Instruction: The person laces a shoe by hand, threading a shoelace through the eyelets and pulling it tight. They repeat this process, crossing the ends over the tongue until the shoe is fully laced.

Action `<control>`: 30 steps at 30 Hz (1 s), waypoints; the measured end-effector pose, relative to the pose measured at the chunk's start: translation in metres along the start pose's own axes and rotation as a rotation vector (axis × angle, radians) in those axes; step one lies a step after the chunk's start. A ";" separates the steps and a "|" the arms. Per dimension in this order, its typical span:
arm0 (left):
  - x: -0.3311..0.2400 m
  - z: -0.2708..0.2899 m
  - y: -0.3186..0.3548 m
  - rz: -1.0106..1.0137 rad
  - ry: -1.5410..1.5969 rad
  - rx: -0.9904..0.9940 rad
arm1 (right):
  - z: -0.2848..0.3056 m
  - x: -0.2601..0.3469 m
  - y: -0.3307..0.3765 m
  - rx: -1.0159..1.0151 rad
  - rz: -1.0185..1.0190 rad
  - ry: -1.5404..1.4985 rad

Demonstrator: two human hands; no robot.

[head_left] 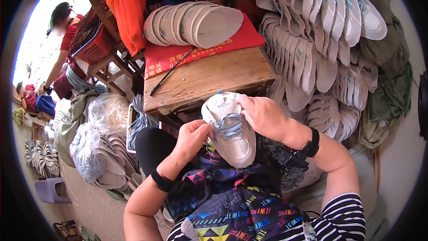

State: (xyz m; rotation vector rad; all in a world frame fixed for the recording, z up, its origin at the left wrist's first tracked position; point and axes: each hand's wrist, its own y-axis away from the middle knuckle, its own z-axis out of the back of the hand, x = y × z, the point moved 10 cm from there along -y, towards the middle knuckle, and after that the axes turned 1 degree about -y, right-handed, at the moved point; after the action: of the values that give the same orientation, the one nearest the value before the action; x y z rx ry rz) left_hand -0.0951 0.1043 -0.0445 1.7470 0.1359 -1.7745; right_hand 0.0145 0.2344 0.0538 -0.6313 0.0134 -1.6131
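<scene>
A whitish shoe upper (238,149) with blue laces (229,126) rests above my lap, its toe pointing toward me and its tongue end toward the table. My left hand (192,135) is closed at the lace side, thumb and finger pinched; a blue lace seems to run into the pinch. My right hand (263,114) grips the shoe's upper right edge near the ankle opening, thumb and fingers pressed on it. Just beyond the shoe stands a wooden table (209,78). A dark thin tool (171,71) lies on it, partly over a red cloth (156,62).
Nested shoe uppers (191,24) lie on the red cloth. High piles of uppers (303,53) rise at the right. An orange bag (126,11) hangs at the table's left. Blue lace bundles (141,125), plastic-wrapped uppers (104,156) and a purple stool (52,190) are at left; two people sit beyond.
</scene>
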 end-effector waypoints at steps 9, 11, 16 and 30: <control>-0.009 -0.005 -0.004 -0.001 -0.038 0.050 | -0.013 -0.020 -0.007 0.221 -0.066 -0.205; -0.009 -0.004 -0.005 0.006 -0.061 0.052 | -0.011 -0.021 -0.008 0.271 -0.042 -0.150; -0.005 -0.001 -0.004 0.051 -0.092 0.049 | -0.006 -0.018 -0.014 0.344 0.081 -0.017; -0.076 -0.014 0.018 -0.599 -0.954 -0.207 | -0.004 -0.014 -0.019 0.277 0.194 0.089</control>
State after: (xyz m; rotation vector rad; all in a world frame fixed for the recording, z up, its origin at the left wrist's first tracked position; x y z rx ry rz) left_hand -0.0803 0.1247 0.0307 0.5924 0.4390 -2.7126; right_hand -0.0049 0.2484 0.0520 -0.3327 -0.0798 -1.4221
